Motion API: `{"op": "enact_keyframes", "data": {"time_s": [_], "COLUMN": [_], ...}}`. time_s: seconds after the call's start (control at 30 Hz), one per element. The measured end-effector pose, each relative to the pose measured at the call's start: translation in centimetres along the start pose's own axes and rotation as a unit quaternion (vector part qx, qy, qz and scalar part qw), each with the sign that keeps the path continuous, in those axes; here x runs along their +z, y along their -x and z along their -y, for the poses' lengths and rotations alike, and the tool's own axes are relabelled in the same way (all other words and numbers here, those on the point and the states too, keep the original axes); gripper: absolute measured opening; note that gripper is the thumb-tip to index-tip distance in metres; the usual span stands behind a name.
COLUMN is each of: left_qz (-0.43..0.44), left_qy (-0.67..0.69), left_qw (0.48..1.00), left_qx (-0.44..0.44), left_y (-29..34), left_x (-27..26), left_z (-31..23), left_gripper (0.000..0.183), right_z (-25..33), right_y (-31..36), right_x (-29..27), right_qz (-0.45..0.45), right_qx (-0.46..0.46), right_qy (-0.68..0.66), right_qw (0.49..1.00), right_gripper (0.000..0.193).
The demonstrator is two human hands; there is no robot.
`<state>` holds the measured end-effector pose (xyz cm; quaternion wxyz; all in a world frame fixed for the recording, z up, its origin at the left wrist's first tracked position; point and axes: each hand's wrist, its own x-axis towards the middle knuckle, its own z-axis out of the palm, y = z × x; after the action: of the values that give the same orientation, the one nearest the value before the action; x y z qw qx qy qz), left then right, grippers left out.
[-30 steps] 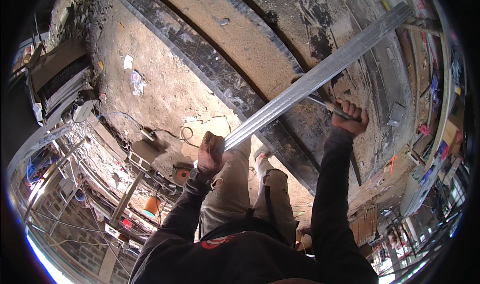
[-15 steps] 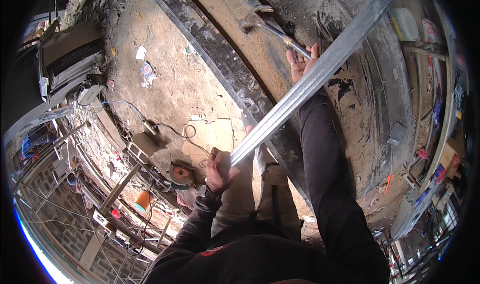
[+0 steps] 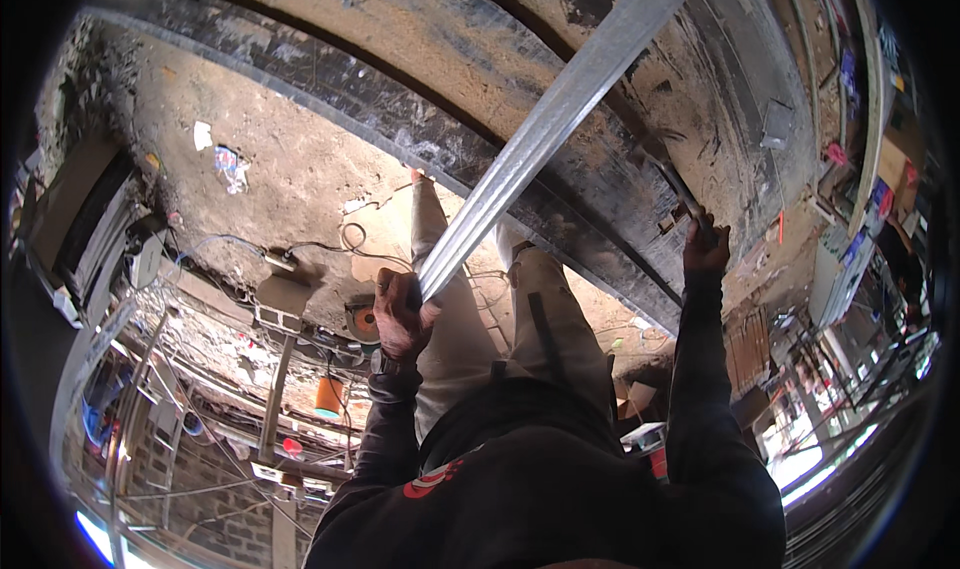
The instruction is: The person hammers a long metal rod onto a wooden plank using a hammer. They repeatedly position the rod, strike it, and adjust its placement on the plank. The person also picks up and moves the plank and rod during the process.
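Note:
My left hand [image 3: 402, 314] is closed around the near end of a long grooved metal bar [image 3: 555, 124], silvery grey. The bar slants up and to the right across a dark, dusty workbench [image 3: 420, 134] and runs out past the top of the view. Farther right, my right hand [image 3: 707, 246] grips the handle of a hammer [image 3: 683, 187]. The hammer's head points up and left over the bench and looks dark and somewhat blurred. It is apart from the bar.
An angle grinder [image 3: 363, 323] with an orange disc lies left of my left hand, near a cable [image 3: 352, 241]. An orange cup-like container [image 3: 329, 397] stands lower left. Scraps of paper [image 3: 232, 169] litter the dirt ground. A small grey plate [image 3: 776, 126] lies on the bench at right.
My right hand has come down and to the right, its fingers now wrapped round the hammer handle. The hammer moved with it. My left hand still holds the bar; the whole view has turned.

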<state>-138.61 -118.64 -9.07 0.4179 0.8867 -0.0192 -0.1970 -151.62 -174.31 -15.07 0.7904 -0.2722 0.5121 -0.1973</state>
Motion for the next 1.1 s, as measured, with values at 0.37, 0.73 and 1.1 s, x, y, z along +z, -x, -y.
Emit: {"op": "enact_keyframes", "data": {"time_s": [0.37,0.73,1.1], "left_qz": [0.031,-0.016,-0.061], "left_qy": [0.100,0.068,0.085], "left_qw": [0.994,0.997,0.994], "left_qx": [-0.019,0.022,-0.020], "left_y": [-8.5,-12.2,-13.1], "left_x": [-8.6,-16.8,-17.5], "left_z": [2.7,2.9,3.7], "left_gripper": [0.069,0.069,0.061], "right_z": [-14.0,-35.4,-37.7], "right_y": [0.0,-3.4,0.9], "right_x": [12.8,50.1,62.1], "right_qz": [-0.057,0.129,0.268], "right_qx": [-0.026,-0.068,0.025], "right_qy": [0.015,-0.099,0.077], "right_qw": [0.998,0.984,0.960], "right_gripper": [0.038,0.048,0.063]}}
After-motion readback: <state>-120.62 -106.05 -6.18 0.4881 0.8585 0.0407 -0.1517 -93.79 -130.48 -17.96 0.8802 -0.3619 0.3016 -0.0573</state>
